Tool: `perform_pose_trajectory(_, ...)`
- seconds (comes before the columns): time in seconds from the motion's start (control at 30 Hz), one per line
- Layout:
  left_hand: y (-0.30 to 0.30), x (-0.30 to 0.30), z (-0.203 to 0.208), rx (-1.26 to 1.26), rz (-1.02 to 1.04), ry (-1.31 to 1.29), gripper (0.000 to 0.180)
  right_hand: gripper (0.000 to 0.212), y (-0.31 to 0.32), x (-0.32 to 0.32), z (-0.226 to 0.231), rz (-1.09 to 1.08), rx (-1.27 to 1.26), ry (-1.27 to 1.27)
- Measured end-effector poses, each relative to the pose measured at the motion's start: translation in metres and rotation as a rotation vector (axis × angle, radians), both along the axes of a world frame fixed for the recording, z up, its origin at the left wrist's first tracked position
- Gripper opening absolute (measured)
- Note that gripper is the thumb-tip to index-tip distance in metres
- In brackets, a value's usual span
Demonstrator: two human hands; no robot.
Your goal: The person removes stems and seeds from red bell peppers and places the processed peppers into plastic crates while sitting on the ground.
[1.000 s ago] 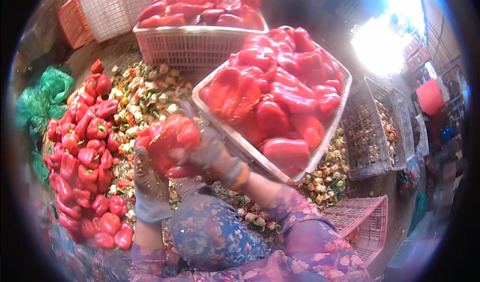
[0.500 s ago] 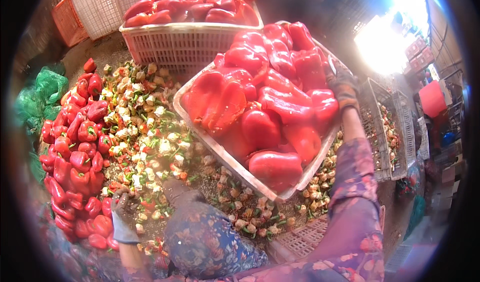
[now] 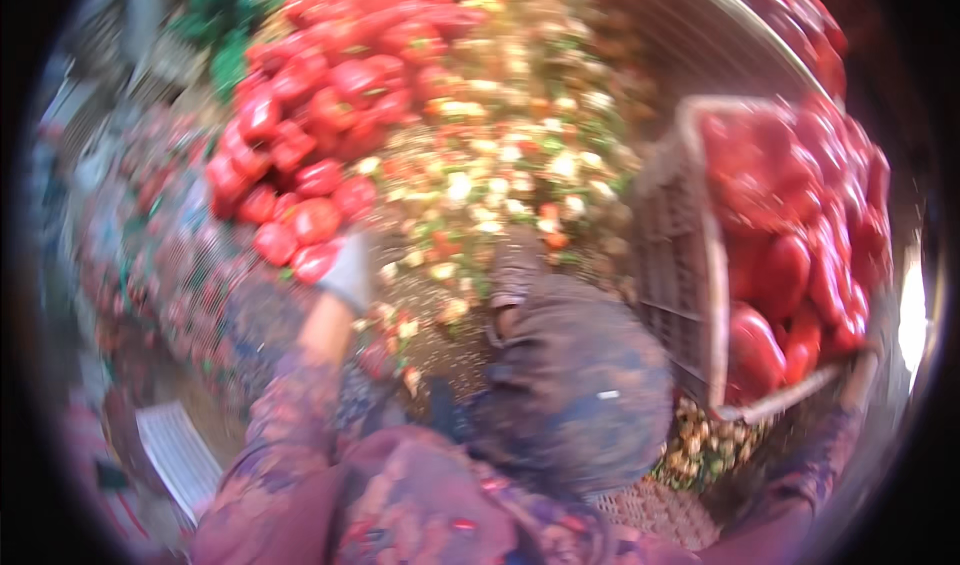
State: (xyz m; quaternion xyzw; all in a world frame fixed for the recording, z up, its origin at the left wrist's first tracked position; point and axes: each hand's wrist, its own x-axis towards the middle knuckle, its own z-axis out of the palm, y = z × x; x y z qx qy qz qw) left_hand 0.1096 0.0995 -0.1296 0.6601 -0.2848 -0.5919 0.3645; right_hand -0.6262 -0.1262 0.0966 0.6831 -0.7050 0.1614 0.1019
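My left hand (image 3: 348, 273), in a grey-white glove, reaches to the lower edge of a heap of whole red bell peppers (image 3: 332, 110). It is right beside a red bell pepper (image 3: 316, 262) at the near end; its fingers are smeared by motion, and I cannot tell whether they grip it. To the right stands a pale plastic crate (image 3: 672, 255) piled with opened red bell peppers (image 3: 780, 275). My right hand (image 3: 866, 357) is at the crate's right-hand rim, blurred and mostly hidden, so its fingers cannot be made out.
Cut-off pepper cores (image 3: 500, 175) with green stems litter the ground between heap and crate. Another filled crate (image 3: 750, 25) stands behind. Green netting (image 3: 225, 15) lies at the far left, a full mesh sack (image 3: 170, 205) nearer. My patterned knee (image 3: 570, 385) is in front.
My view has swung left, so the crate now sits at the right edge. My left hand has come to the peppers at the heap's near end. My right hand stays by the crate rim.
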Motion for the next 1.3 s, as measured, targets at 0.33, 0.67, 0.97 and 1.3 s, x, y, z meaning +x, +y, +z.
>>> perform_pose_trajectory(0.33, -0.019, 0.091, 0.052, 0.225, 0.375, -0.802, 0.033, 0.027, 0.109, 0.293, 0.090, 0.546, 0.164, -0.390)
perform_pose_trajectory(0.67, -0.008, 0.116, -0.083, 0.432, 0.365, -1.022, 0.058, 0.032, 0.051, 0.449, -0.067, 0.226, 1.064, -1.649)
perform_pose_trajectory(0.97, -0.064, 0.007, 0.036, -0.342, 0.719, 0.304, 0.070, 0.048, 0.055, 0.517, -0.136, 0.444, 1.477, -1.634)
perform_pose_trajectory(1.3, -0.083, -0.085, 0.097, -0.347, 0.544, 0.280, 0.084, 0.044, 0.050, 0.503, -0.121, 0.616, 1.279, -1.690)
